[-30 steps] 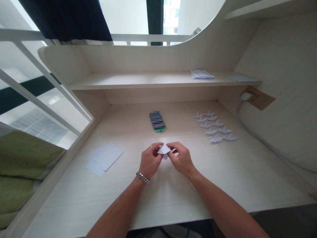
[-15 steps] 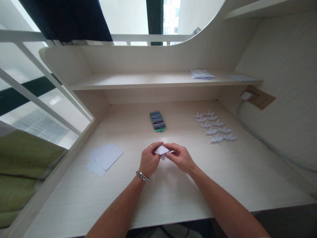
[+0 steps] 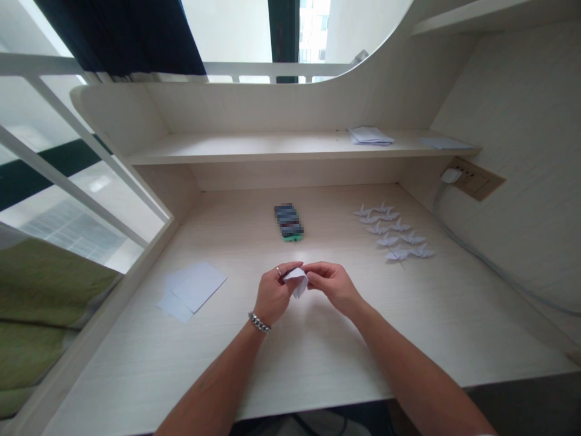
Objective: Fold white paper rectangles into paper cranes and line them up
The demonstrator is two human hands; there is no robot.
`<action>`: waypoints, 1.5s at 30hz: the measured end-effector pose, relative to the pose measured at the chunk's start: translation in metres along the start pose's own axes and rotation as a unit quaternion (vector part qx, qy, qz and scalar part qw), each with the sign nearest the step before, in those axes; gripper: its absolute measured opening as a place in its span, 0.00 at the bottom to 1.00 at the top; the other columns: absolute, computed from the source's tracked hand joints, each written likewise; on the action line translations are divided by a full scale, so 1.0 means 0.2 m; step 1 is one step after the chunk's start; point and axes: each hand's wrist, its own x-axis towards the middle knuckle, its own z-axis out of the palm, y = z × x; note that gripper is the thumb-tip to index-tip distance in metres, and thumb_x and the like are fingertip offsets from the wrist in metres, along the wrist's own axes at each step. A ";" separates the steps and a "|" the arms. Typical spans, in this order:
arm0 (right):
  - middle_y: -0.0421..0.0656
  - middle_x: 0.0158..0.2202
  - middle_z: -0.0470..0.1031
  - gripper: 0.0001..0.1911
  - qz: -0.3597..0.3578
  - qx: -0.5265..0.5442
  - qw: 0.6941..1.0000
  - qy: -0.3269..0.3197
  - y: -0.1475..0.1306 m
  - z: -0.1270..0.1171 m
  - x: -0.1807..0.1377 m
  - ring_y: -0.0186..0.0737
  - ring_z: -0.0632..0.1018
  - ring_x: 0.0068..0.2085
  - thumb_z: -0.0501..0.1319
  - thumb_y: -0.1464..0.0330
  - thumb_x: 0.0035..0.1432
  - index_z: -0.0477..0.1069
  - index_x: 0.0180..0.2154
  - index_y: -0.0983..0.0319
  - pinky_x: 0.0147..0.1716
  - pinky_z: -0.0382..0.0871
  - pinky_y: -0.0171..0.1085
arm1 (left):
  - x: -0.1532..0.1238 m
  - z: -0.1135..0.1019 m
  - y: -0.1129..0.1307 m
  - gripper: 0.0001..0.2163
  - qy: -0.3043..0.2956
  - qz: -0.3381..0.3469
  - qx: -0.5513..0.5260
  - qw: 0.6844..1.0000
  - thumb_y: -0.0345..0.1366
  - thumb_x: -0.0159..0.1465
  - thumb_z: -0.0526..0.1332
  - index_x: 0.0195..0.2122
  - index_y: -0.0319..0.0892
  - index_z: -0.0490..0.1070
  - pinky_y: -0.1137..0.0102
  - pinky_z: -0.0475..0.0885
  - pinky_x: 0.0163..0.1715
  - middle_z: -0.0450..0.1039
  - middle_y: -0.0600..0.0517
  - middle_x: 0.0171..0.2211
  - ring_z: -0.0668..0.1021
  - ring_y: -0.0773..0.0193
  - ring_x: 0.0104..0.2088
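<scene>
Between my hands is a small folded piece of white paper (image 3: 297,281), its flaps partly opened out and one point hanging down. My left hand (image 3: 273,293), with a ring and a chain bracelet, is closed on the paper's left side. The thumb and fingers of my right hand (image 3: 332,284) pinch its right edge. Part of the paper is hidden behind my fingers. To the right, several folded white paper cranes (image 3: 394,233) stand in two rows. Flat sheets of white paper (image 3: 200,286) overlap on the desk to the left.
A dark, blurred-out phone-like object with a green end (image 3: 289,222) lies beyond my hands. Above the desk (image 3: 318,357) runs a shelf (image 3: 254,148) with a stack of paper (image 3: 370,135). A cable (image 3: 499,266) hangs from the wall socket (image 3: 476,178) at right.
The paper has turned and its flaps have spread, with a point now hanging lower. My right fingers have closed into a tighter pinch at its edge.
</scene>
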 end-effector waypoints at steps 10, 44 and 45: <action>0.43 0.29 0.80 0.14 -0.037 -0.053 0.998 -0.003 0.00 -0.01 0.00 0.37 0.76 0.29 0.74 0.65 0.40 0.79 0.33 0.61 0.33 0.71 0.39 | -0.01 0.00 -0.01 0.13 -0.023 0.011 0.005 1.000 0.32 0.55 0.65 0.43 0.42 0.79 0.66 0.75 0.41 0.80 0.47 0.42 0.80 0.57 0.41; 0.40 0.24 0.73 0.20 0.059 -0.090 0.994 -0.007 0.04 0.06 0.00 0.32 0.74 0.25 0.67 0.53 0.47 0.71 0.27 0.64 0.26 0.68 0.33 | 0.01 0.03 -0.02 0.16 0.079 -0.024 -0.076 0.994 0.29 0.52 0.65 0.43 0.37 0.76 0.68 0.77 0.38 0.81 0.46 0.38 0.81 0.60 0.37; 0.40 0.24 0.74 0.20 0.060 -0.091 0.994 -0.010 0.04 0.06 0.00 0.32 0.74 0.25 0.67 0.53 0.47 0.71 0.26 0.64 0.26 0.68 0.34 | 0.01 0.04 -0.02 0.16 0.084 -0.025 -0.075 0.993 0.28 0.51 0.65 0.42 0.37 0.76 0.68 0.77 0.38 0.81 0.46 0.38 0.81 0.60 0.37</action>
